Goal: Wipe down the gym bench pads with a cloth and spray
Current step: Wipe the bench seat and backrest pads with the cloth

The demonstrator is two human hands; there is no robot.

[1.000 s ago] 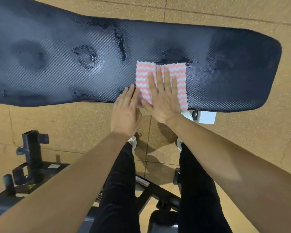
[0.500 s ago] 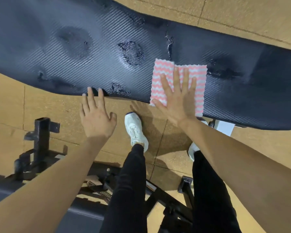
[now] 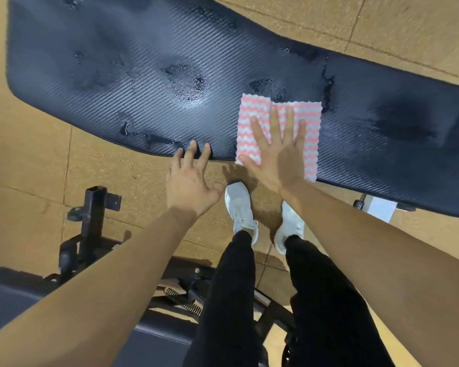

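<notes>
Pink-and-white zigzag cloth (image 3: 294,115), black woven-pattern pad (image 3: 149,102)

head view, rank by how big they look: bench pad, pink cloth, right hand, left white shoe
1. bench pad
2. pink cloth
3. right hand, a little smaller than the cloth
4. left white shoe, though it is farther from the camera

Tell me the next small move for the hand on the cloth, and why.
Probably slide the right hand and the cloth under it leftward along the bench pad: wet spray patches lie unwiped just left of the cloth, while the left hand only touches the pad's near edge.
</notes>
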